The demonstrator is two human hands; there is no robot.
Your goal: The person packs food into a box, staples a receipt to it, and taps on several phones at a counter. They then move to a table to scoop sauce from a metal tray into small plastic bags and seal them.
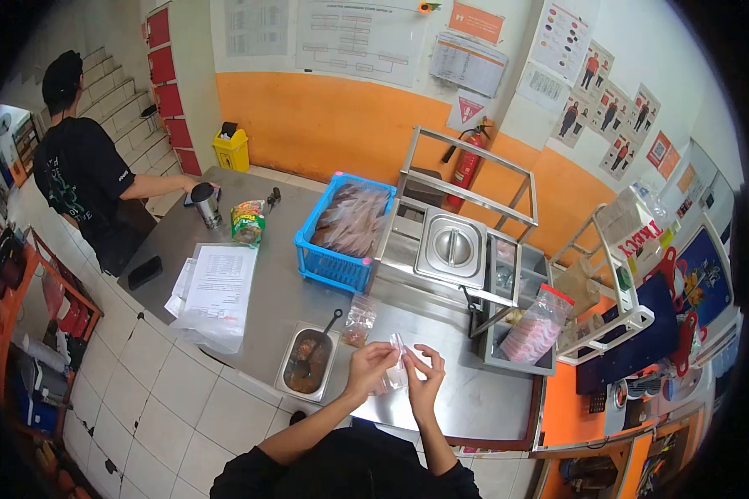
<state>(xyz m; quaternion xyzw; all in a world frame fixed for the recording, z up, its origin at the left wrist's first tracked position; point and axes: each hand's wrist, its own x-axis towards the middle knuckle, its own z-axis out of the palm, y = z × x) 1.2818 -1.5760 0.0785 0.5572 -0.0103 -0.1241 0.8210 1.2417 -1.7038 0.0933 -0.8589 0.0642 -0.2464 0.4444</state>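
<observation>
Left hand [369, 366], right hand [425, 381], pinching clear bag [397, 376]

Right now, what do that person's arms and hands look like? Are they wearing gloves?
No gloves: the left hand and the right hand are both bare. Black sleeves cover the upper arms and stop near the elbows, leaving the forearms uncovered. I can't make out any watch or ring.

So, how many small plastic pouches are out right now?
2: a held pouch between left hand and right hand; a filled pouch beside the sauce tray. Others may be hidden.
</observation>
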